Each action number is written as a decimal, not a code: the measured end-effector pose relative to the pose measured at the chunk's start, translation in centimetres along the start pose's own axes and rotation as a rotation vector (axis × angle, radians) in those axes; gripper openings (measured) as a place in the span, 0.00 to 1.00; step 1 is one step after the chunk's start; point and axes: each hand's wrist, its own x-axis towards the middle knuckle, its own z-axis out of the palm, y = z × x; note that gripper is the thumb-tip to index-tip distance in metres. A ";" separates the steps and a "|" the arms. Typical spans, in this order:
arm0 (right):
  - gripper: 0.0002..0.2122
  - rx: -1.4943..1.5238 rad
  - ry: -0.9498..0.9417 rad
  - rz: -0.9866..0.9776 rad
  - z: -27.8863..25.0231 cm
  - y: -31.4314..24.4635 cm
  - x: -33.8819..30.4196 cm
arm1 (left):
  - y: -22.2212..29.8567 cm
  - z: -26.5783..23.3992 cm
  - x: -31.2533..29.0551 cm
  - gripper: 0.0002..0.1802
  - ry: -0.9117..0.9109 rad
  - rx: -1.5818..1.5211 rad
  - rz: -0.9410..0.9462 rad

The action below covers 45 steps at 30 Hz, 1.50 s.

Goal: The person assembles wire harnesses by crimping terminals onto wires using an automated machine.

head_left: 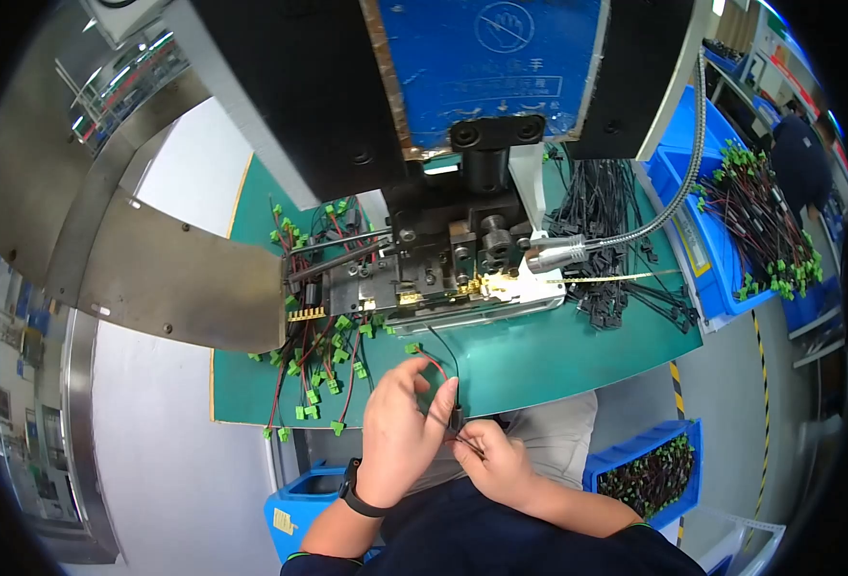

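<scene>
In front of the machine I hold a cable assembly (457, 420) with red and black wires and a small black cylinder on it. My left hand (402, 422), a dark band on its wrist, pinches the wires just above the cylinder between thumb and fingers. A green connector (413, 348) ends the red wire near its fingertips, and a black wire end points up toward the machine. Lower and to the right, my right hand (494, 463) has its fingers closed on the same assembly's wires below the cylinder. The crimping machine's lit tooling (472, 286) stands just beyond both hands.
Several green-ended cables (323, 370) lie left on the green table mat (530, 370). Black cables (597, 230) pile up at right. A metal guide plate (184, 278) juts in from the left. Blue bins (702, 278) stand at right, another lower right (595, 480). A person (800, 158) is at far right.
</scene>
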 end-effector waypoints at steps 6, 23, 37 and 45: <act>0.10 -0.172 0.074 -0.194 0.0 1.3 -0.2 | 0.1 1.3 0.2 0.18 -0.047 -0.637 -0.293; 0.09 0.092 -0.145 0.187 -2.6 -0.8 0.7 | 2.9 -2.0 1.0 0.05 0.079 0.190 0.146; 0.06 0.425 0.050 0.053 -6.3 -3.0 5.2 | 1.8 -0.4 0.1 0.07 -0.336 -0.462 0.018; 0.05 0.732 -0.023 0.224 -6.3 -2.7 5.5 | 1.6 0.4 -0.7 0.06 -0.258 -0.680 -0.219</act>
